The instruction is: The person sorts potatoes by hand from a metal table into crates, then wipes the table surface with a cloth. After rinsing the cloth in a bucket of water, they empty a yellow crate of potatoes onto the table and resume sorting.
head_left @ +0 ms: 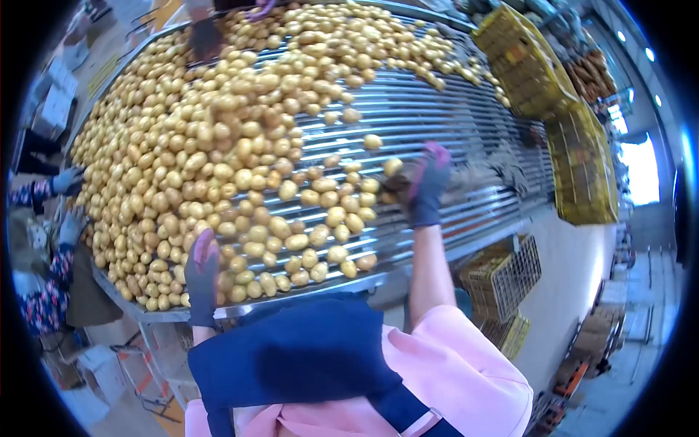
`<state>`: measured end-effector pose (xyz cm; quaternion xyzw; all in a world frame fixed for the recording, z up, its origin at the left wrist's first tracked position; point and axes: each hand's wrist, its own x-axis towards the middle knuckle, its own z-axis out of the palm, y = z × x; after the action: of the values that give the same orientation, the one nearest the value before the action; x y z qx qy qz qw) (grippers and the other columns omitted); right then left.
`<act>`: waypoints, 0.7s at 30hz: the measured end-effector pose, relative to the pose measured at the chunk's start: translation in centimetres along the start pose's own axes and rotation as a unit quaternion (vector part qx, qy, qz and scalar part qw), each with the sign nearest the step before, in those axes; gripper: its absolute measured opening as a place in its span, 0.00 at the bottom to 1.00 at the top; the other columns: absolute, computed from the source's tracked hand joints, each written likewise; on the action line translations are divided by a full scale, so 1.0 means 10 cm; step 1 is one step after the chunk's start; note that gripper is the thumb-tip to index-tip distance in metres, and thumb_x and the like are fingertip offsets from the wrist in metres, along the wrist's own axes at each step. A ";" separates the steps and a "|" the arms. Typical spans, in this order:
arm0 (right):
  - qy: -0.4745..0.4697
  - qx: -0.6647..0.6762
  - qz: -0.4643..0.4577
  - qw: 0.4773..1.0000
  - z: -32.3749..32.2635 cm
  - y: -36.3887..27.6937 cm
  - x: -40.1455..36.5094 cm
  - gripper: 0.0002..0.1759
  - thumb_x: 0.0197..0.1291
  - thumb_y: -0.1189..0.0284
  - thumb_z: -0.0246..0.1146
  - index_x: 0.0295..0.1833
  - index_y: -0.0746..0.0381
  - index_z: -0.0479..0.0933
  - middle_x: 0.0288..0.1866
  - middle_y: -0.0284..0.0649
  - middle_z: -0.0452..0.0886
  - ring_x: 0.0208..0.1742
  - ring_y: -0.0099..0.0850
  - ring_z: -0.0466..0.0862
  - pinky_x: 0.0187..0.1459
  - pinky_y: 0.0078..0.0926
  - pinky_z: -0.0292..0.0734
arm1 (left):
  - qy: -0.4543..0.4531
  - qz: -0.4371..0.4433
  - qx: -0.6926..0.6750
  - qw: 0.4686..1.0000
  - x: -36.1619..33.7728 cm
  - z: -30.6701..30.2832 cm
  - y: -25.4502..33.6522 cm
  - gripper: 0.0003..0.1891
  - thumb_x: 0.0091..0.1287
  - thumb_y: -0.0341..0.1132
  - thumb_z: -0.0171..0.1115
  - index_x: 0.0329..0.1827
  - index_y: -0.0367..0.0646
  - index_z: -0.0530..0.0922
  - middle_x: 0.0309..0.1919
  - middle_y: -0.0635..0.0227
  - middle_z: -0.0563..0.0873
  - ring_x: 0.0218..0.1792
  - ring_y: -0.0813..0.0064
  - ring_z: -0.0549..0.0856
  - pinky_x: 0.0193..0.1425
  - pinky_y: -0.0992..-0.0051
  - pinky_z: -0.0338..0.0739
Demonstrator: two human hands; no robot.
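Note:
Many yellow potatoes cover the left and upper parts of a metal roller table. My left hand, in a dark glove with pinkish fingers, rests at the near edge beside the potatoes, fingers stretched out and pointing away from me. My right hand, gloved the same way, is over the rollers right of the loose potatoes. A dark, blurred thing lies against its fingers, and whether it is held cannot be made out. One potato sits just left of this hand.
Yellow crates stand along the table's right end. More crates are below the near right edge. A co-worker's gloved hands are at the left edge, and another person's gloved hand is at the far side.

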<state>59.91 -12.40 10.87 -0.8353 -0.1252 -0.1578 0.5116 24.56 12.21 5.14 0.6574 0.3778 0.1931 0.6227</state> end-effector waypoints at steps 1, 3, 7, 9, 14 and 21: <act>-0.028 0.020 -0.034 0.999 0.11 -0.18 -0.16 0.16 0.66 0.64 0.51 0.51 0.64 0.71 0.43 0.42 0.76 0.46 0.32 0.76 0.49 0.29 0.71 | -0.039 0.005 -0.007 0.999 -0.04 0.12 0.13 0.24 0.68 0.30 0.55 0.67 0.38 0.64 0.64 0.59 0.70 0.65 0.70 0.69 0.69 0.73 0.62; -0.162 0.155 0.008 0.975 0.29 -0.72 -0.52 0.13 0.66 0.67 0.51 0.50 0.63 0.70 0.38 0.38 0.76 0.41 0.29 0.77 0.43 0.29 0.73 | -0.121 0.064 -0.057 0.989 -0.13 0.38 0.44 0.31 0.66 0.31 0.56 0.71 0.40 0.57 0.65 0.55 0.68 0.66 0.66 0.68 0.70 0.69 0.59; -0.425 0.353 -0.137 0.822 0.65 -1.74 -1.43 0.18 0.56 0.73 0.61 0.53 0.57 0.72 0.48 0.40 0.76 0.50 0.36 0.77 0.51 0.34 0.73 | -0.067 0.150 -0.084 0.983 -0.22 0.64 0.73 0.34 0.61 0.29 0.56 0.72 0.42 0.56 0.65 0.59 0.68 0.68 0.67 0.65 0.70 0.69 0.59; -0.550 0.399 -0.098 0.727 0.56 -1.94 -1.53 0.20 0.54 0.75 0.61 0.55 0.57 0.72 0.51 0.40 0.74 0.53 0.37 0.75 0.54 0.34 0.71 | -0.091 0.175 -0.207 0.958 0.06 0.11 0.08 0.28 0.66 0.37 0.55 0.68 0.41 0.61 0.61 0.61 0.71 0.64 0.68 0.68 0.68 0.67 0.61; -0.405 0.208 -0.345 0.821 0.53 -0.74 -1.07 0.16 0.48 0.75 0.65 0.46 0.60 0.77 0.45 0.42 0.77 0.49 0.41 0.77 0.51 0.34 0.72 | 0.303 0.123 -0.194 0.925 -0.27 -0.61 0.10 0.25 0.68 0.40 0.55 0.64 0.38 0.65 0.61 0.58 0.70 0.60 0.64 0.72 0.65 0.63 0.67; -0.320 -0.240 -0.227 0.888 -0.42 0.64 -0.20 0.10 0.53 0.64 0.62 0.34 0.59 0.77 0.34 0.42 0.78 0.41 0.44 0.77 0.45 0.42 0.70 | 0.307 -0.042 -0.023 0.950 -0.69 -0.52 0.02 0.24 0.69 0.42 0.55 0.65 0.43 0.67 0.60 0.59 0.71 0.58 0.66 0.73 0.60 0.72 0.67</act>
<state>59.91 -19.11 6.63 -0.8865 -0.4264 -0.0193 0.1784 16.40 10.64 7.58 0.5352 0.5735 0.3682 0.4991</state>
